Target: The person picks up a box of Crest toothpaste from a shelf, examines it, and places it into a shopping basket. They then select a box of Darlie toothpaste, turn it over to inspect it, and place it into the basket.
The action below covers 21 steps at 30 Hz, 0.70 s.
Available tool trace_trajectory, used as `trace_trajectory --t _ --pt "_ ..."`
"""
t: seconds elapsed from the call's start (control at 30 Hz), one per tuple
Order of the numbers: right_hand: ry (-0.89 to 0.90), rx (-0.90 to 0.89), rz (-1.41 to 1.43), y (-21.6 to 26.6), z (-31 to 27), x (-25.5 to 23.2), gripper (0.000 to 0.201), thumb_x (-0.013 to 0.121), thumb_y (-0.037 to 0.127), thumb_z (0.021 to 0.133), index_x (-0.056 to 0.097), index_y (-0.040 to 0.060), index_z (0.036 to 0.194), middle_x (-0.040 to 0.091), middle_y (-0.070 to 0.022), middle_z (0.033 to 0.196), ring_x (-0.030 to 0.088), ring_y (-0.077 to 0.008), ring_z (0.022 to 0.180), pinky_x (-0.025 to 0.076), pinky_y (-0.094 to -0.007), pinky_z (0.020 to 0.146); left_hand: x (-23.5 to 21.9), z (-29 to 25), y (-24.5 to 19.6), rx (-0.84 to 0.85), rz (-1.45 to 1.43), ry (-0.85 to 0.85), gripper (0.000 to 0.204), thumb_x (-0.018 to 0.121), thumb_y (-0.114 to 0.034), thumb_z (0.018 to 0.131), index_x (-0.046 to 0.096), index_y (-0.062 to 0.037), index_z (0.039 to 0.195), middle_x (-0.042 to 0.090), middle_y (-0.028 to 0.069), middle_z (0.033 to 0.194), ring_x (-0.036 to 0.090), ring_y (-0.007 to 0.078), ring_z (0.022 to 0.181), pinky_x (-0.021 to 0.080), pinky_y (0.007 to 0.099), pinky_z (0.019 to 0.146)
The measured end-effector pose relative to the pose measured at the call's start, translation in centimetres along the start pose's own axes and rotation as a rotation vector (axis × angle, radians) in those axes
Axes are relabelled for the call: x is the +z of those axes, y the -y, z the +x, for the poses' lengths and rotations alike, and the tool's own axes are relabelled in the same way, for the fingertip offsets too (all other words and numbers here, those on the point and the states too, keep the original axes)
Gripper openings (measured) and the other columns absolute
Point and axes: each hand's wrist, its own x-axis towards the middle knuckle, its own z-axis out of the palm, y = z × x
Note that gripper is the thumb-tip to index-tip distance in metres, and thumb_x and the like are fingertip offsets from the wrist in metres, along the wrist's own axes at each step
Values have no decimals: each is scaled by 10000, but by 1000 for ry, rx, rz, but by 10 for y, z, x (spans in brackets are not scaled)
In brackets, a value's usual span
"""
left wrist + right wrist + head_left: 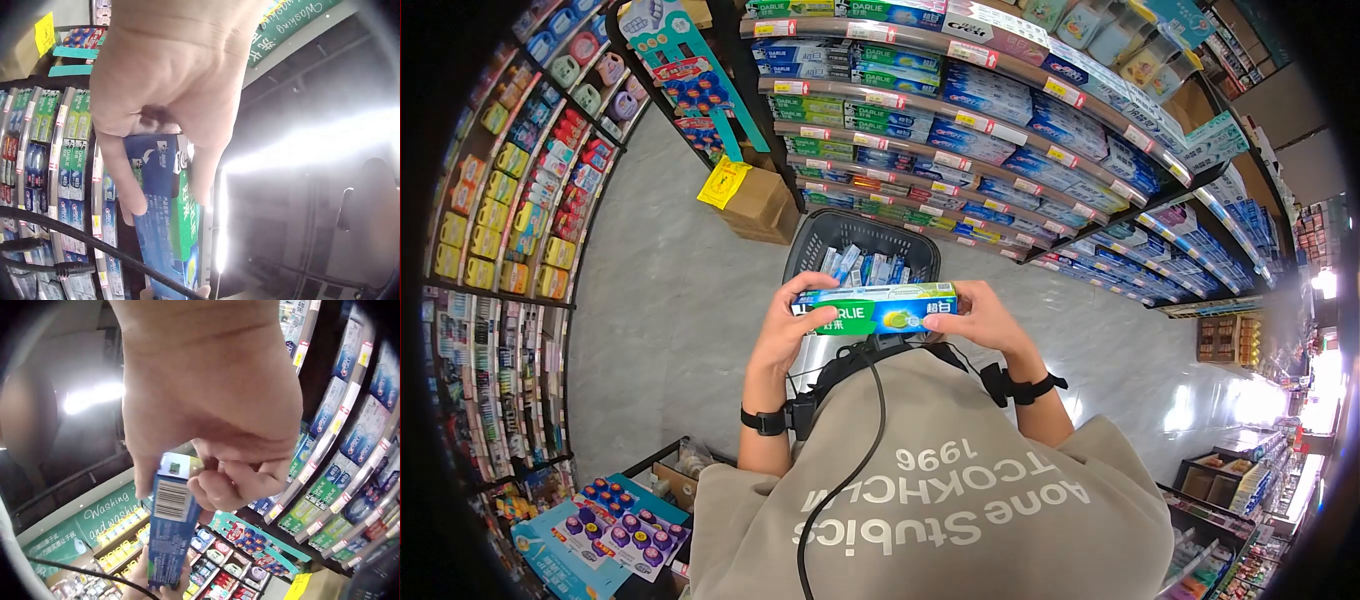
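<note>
A blue, green and white Darlie toothpaste box lies lengthwise between both hands, in front of the chest. My left hand grips its left end, thumb on the printed front and fingers at the top and back. The right hand pinches the other end, its thumb on the front corner. From the left wrist, the blue side of the toothpaste box shows between thumb and fingers. In the right wrist view the box has a barcode near its end. Below and beyond stands a dark basket holding several small boxes.
Curved shelves packed with toothpaste boxes rise beyond the basket. A cardboard carton with a yellow sign stands left of it. More stocked shelves line the far left. A black cable hangs over the shirt.
</note>
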Motion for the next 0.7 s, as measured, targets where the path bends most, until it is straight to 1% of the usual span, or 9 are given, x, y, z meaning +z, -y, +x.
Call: trace_trajectory --t 0.07,0.17,0.27,0.33,0.4,0.43,0.5,0.53,0.7 --pt "-6 -28 103 -2 5 2 437 804 238 906 656 -38 1211 704 -41 944 628 -64 786 507 -229 668 -2 1 2 42 29 -27 389 830 -88 828 663 -43 1176 687 56 1055 673 131 935 574 294 847" --pt "-138 109 -144 13 10 -5 521 764 215 934 570 -23 1356 727 -92 1046 659 -132 768 542 -278 685 0 4 1 -50 -46 -129 319 810 -120 862 668 -49 1139 703 50 989 690 126 827 600 276 706" --pt "-236 -165 -462 50 -2 0 465 769 237 914 628 -3 1287 713 -120 1111 693 -206 882 546 -315 777 -7 6 1 -65 -98 -249 276 794 -150 883 673 -53 1111 710 53 982 699 116 797 601 264 612" --pt "-157 -442 -561 91 -24 3 436 763 215 902 645 7 1266 699 -143 1187 702 -275 967 550 -347 802 -12 6 0 -35 -52 -293 279 792 -162 887 673 -54 1115 715 58 985 705 117 798 601 259 606" --pt "169 -529 -299 137 -60 4 395 751 244 909 675 -1 1209 696 -167 1175 696 -287 1038 550 -369 829 -19 6 -2 -27 -23 -321 287 785 -166 890 668 -56 1128 716 56 982 710 117 794 603 258 596" --pt "437 -673 -118 144 -69 8 344 731 235 920 683 -3 1163 697 -161 1168 693 -287 1054 549 -386 831 -22 6 -2 -34 -18 -326 294 779 -163 892 662 -57 1140 716 53 978 711 117 789 605 260 589" --pt "851 -912 69 172 -89 19 240 681 209 941 687 -20 1016 701 -171 1053 674 -353 1011 528 -505 867 -26 8 -2 -39 -21 -328 299 773 -159 894 656 -58 1150 716 48 970 712 116 782 606 261 580" --pt "996 -1016 71 189 -97 28 230 651 191 950 683 -34 914 704 -186 945 659 -420 951 509 -609 902 -27 9 -2 -39 -26 -326 297 773 -158 895 656 -57 1149 716 46 965 712 114 779 605 260 578" --pt "1097 -1189 168 210 -110 63 209 590 220 1005 682 33 1017 674 -117 1069 643 -302 994 509 -433 890 -21 12 -7 -13 1 -316 288 774 -151 898 655 -53 1141 716 45 964 708 111 778 596 251 579"
